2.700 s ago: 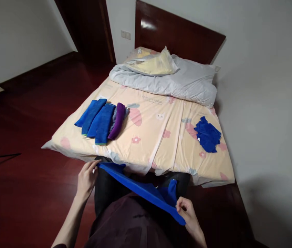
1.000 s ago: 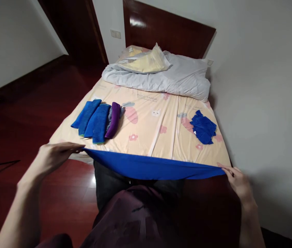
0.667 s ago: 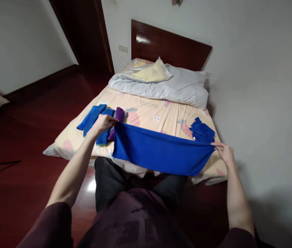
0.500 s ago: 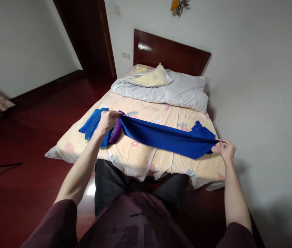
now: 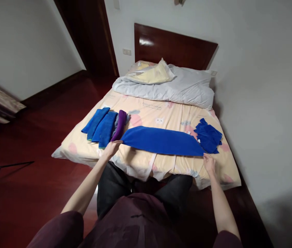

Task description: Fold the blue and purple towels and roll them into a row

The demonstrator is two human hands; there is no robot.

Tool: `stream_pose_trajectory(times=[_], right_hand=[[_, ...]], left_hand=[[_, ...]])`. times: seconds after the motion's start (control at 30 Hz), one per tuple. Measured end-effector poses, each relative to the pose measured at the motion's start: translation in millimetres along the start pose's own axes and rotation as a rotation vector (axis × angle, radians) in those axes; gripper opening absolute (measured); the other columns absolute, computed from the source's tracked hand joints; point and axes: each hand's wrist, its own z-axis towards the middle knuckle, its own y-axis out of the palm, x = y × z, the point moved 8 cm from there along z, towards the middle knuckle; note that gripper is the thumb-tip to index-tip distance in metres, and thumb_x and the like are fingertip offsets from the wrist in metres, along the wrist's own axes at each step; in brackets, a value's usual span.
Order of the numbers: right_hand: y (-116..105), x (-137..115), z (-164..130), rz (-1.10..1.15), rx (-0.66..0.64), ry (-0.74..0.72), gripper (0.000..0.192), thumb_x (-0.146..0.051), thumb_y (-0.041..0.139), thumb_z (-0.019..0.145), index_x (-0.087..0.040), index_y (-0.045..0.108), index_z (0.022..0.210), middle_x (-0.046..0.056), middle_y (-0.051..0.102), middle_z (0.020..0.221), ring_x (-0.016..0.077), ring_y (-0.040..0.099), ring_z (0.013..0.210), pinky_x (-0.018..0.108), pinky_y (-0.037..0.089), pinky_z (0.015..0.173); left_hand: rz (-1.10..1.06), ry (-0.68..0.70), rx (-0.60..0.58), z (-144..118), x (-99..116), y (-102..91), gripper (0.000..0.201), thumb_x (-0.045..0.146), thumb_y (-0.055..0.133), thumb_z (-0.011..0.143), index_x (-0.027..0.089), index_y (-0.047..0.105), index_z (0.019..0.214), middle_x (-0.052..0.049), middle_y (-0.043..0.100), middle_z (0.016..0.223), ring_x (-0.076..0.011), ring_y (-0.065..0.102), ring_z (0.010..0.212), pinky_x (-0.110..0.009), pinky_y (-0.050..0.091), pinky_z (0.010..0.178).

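A long blue towel (image 5: 161, 140) lies spread flat across the near part of the bed (image 5: 146, 162). My left hand (image 5: 113, 147) pinches its near left corner, right beside the folded purple towel (image 5: 119, 124). My right hand (image 5: 209, 162) holds its near right corner, just below a crumpled blue cloth (image 5: 208, 137). Folded blue towels (image 5: 100, 124) lie in a row on the bed's left side, next to the purple one.
A grey duvet (image 5: 171, 86) and a yellow pillow (image 5: 153, 67) are piled at the dark wooden headboard (image 5: 174, 44). White wall runs along the bed's right side. Dark red wooden floor (image 5: 32, 144) lies to the left. My legs touch the bed's foot.
The blue towel went from bunched at my waist to stretched between both hands, then swung out over the bed and was lowered flat onto the sheet. Both hands came down with it.
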Motion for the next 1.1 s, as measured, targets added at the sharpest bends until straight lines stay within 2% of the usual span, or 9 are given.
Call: stream_pose_trajectory(times=[0.13, 0.23, 0.37, 0.57, 0.73, 0.83, 0.97, 1.03, 1.1], right_hand=[[45, 25, -35, -0.092, -0.139, 0.183, 0.028, -0.020, 0.053, 0.075, -0.013, 0.078, 0.086, 0.019, 0.078, 0.100, 0.0316, 0.074, 0.101, 0.043, 0.055, 0.098], [54, 30, -48, -0.113, -0.159, 0.202, 0.026, -0.017, 0.055, 0.074, -0.013, 0.077, 0.086, 0.017, 0.078, 0.099, 0.0292, 0.074, 0.100, 0.039, 0.056, 0.095], [51, 32, -54, -0.239, -0.191, 0.196, 0.029, -0.014, 0.053, 0.078, -0.012, 0.078, 0.093, 0.016, 0.078, 0.100, 0.0256, 0.075, 0.094, 0.035, 0.056, 0.090], [37, 30, -77, -0.354, -0.247, 0.183, 0.026, -0.013, 0.057, 0.079, -0.013, 0.079, 0.093, 0.016, 0.077, 0.096, 0.0256, 0.075, 0.085, 0.033, 0.058, 0.079], [46, 13, -77, -0.643, -0.487, 0.270, 0.029, -0.008, 0.056, 0.083, -0.011, 0.077, 0.102, 0.021, 0.074, 0.106, 0.0298, 0.072, 0.102, 0.037, 0.056, 0.085], [68, -29, -56, -0.720, -0.586, 0.302, 0.030, -0.010, 0.056, 0.086, -0.010, 0.075, 0.108, 0.027, 0.070, 0.115, 0.0363, 0.064, 0.117, 0.048, 0.053, 0.092], [131, -150, -19, -0.378, -0.444, 0.024, 0.049, -0.015, 0.048, 0.093, -0.007, 0.058, 0.140, 0.028, 0.049, 0.149, 0.0397, 0.049, 0.135, 0.057, 0.042, 0.108], [173, -215, -17, -0.145, -0.406, -0.142, 0.056, -0.017, 0.040, 0.096, -0.009, 0.046, 0.151, 0.020, 0.037, 0.161, 0.0342, 0.040, 0.144, 0.050, 0.037, 0.117], [215, -263, -28, 0.031, -0.417, -0.226, 0.057, -0.019, 0.033, 0.099, -0.008, 0.040, 0.155, 0.015, 0.032, 0.165, 0.0269, 0.032, 0.151, 0.042, 0.031, 0.123]], left_hand=[[0.109, -0.080, -0.176, -21, -14, 57.0, 0.041, 0.013, 0.043, 0.086, 0.020, 0.079, 0.105, -0.013, 0.077, 0.113, -0.0271, 0.072, 0.107, -0.038, 0.056, 0.098], [0.205, -0.128, -0.231, -29, -17, 74.6, 0.039, 0.012, 0.044, 0.086, 0.019, 0.079, 0.101, -0.016, 0.076, 0.110, -0.0303, 0.072, 0.107, -0.041, 0.057, 0.094], [0.241, -0.087, -0.238, -32, -12, 72.6, 0.038, 0.008, 0.045, 0.083, 0.018, 0.079, 0.095, -0.016, 0.075, 0.111, -0.0311, 0.064, 0.121, -0.041, 0.054, 0.096], [0.320, -0.085, -0.256, -48, -24, 59.0, 0.034, 0.014, 0.047, 0.085, 0.019, 0.080, 0.092, -0.018, 0.074, 0.101, -0.0347, 0.063, 0.110, -0.045, 0.053, 0.087], [0.349, -0.053, -0.363, -46, -19, 65.8, 0.024, 0.021, 0.055, 0.085, 0.020, 0.079, 0.086, -0.017, 0.075, 0.095, -0.0346, 0.065, 0.105, -0.047, 0.051, 0.093], [0.285, 0.010, -0.305, -16, 14, 65.0, 0.031, 0.035, 0.053, 0.094, 0.020, 0.077, 0.106, -0.015, 0.075, 0.110, -0.0324, 0.065, 0.110, -0.046, 0.050, 0.099], [0.131, 0.102, -0.037, 39, 81, 67.7, 0.047, 0.039, 0.043, 0.101, 0.018, 0.060, 0.140, -0.015, 0.059, 0.145, -0.0314, 0.051, 0.136, -0.050, 0.041, 0.114], [0.075, 0.123, 0.009, 57, 108, 88.4, 0.050, 0.035, 0.039, 0.102, 0.017, 0.053, 0.147, -0.013, 0.050, 0.154, -0.0297, 0.041, 0.146, -0.050, 0.036, 0.119], [0.040, 0.116, -0.009, 63, 123, 119.6, 0.052, 0.030, 0.035, 0.102, 0.015, 0.049, 0.149, -0.013, 0.043, 0.159, -0.0282, 0.035, 0.150, -0.049, 0.032, 0.122]])
